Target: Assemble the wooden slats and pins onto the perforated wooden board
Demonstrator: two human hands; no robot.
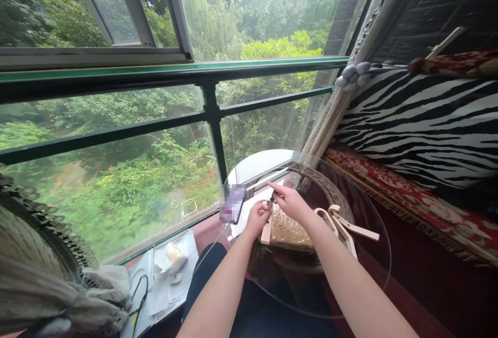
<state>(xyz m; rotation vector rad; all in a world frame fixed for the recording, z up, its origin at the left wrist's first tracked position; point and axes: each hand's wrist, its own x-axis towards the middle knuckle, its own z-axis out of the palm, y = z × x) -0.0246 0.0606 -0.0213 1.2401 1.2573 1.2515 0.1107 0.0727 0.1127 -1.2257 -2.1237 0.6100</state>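
Observation:
My left hand (258,218) and my right hand (288,200) meet over a pale wooden frame with stretched fabric (287,230) that lies on a round glass table (373,244). The left hand's fingers curl at the frame's upper left corner and pinch something small. The right hand's fingers are pinched together just beside them, on a thin item too small to name. A phone (232,203) stands propped left of the hands, with a white cable running down from it.
A light wooden stand (342,224) lies on the glass to the right. A wicker base shows under the table. A zebra cushion (420,125) and red patterned bench sit at right. Papers and small items (167,275) lie on the window ledge. A wicker chair is at left.

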